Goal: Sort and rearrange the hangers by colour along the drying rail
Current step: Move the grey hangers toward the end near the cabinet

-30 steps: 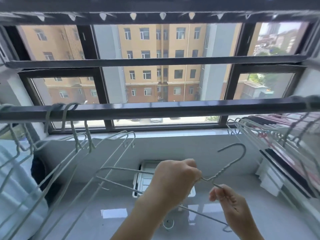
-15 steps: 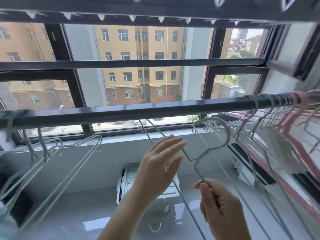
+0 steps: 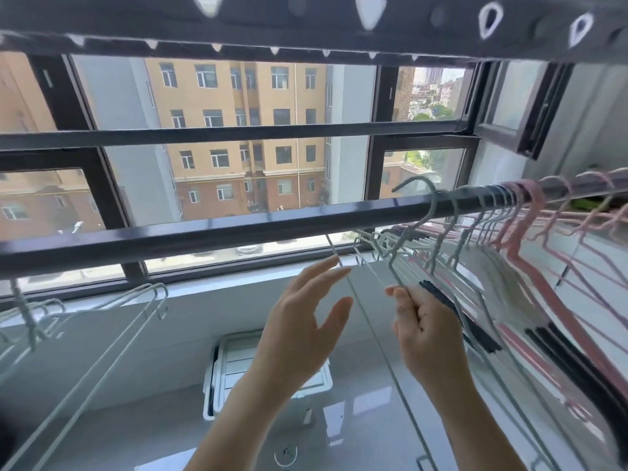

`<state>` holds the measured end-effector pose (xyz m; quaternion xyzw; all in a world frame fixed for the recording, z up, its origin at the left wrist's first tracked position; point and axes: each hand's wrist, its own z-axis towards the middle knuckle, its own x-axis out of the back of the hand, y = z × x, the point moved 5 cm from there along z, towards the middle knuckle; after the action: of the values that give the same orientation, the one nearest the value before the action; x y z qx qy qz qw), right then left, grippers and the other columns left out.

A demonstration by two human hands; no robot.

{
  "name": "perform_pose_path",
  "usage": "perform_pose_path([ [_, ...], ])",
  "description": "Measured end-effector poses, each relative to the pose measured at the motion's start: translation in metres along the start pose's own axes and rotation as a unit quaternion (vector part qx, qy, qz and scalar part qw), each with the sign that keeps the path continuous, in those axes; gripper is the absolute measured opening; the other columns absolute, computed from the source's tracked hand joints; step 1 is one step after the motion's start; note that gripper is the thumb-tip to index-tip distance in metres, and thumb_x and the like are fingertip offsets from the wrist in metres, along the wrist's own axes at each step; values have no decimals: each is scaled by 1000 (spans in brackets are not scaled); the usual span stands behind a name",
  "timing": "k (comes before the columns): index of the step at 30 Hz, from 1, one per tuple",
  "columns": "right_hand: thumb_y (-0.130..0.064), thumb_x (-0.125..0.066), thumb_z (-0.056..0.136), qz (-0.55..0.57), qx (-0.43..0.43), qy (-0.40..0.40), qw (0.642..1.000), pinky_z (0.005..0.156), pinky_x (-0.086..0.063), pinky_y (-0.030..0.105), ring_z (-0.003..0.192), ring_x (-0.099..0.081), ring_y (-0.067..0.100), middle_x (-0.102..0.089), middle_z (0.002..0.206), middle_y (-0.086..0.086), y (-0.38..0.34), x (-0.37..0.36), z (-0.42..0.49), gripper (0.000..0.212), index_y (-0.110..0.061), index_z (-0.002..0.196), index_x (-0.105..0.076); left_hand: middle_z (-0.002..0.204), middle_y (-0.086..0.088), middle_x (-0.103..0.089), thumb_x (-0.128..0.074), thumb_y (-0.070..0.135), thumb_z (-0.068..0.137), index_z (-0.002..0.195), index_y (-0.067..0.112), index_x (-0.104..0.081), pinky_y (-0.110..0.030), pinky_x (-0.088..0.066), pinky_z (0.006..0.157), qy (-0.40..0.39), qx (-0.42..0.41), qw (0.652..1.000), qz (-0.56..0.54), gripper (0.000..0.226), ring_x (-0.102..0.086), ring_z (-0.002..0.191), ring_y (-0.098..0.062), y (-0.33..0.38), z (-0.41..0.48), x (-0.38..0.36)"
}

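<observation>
A dark drying rail runs across the view below the window. My right hand pinches the neck of a pale grey-green wire hanger, whose hook curves over the rail just left of a bunch of grey-green hangers. Pink hangers crowd the rail further right. My left hand is raised beside the held hanger with fingers spread, its fingertips at the hanger's wire arm. A few white hangers hang from the rail at the far left.
A window with dark frames stands behind the rail, and a second dark bar with holes runs overhead. Below lie a glossy grey counter and a white slatted container. An open window sash juts in at the upper right.
My right hand carried the grey-green hanger up and to the right, and its hook now sits over the rail. My left hand let go of the hanger and opened. The view swung right.
</observation>
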<state>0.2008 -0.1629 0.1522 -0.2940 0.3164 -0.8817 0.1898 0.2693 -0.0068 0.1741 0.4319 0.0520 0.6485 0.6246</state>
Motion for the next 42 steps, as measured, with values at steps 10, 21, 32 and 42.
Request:
perform_pose_path([
  [10,-54,-34,93,-124,-21,-23,992,45,-48,34,42,-55,15,-54,49,1,29,10,0,43,-22,69,-50,110,30,-55,-54,39,87,107,45,-56,-14,-48,83,47,33,998,14,21,-53,103,10,-3,-5,20],
  [21,-42,-47,84,-21,63,103,992,96,-36,28,118,-45,33,-50,126,19,-45,15,-11,52,-8,124,-50,99,25,-59,-45,45,84,107,29,-64,-12,-42,78,203,76,960,180,34,-55,90,2,15,-44,101],
  [32,-49,-51,82,156,164,-25,974,80,-49,48,116,-51,22,-52,122,1,-98,-55,-37,42,-25,117,-52,107,-4,-60,-64,30,83,116,18,-57,-37,-46,77,237,400,787,405,35,-57,98,-27,-2,-128,205],
  [42,-53,-49,84,179,171,-46,968,86,-48,31,113,-46,-3,-58,114,7,-103,-67,-44,45,-18,112,-57,104,-1,-61,-45,20,94,113,19,-57,-31,-45,71,229,391,772,445,23,-62,91,-24,-3,-114,210],
])
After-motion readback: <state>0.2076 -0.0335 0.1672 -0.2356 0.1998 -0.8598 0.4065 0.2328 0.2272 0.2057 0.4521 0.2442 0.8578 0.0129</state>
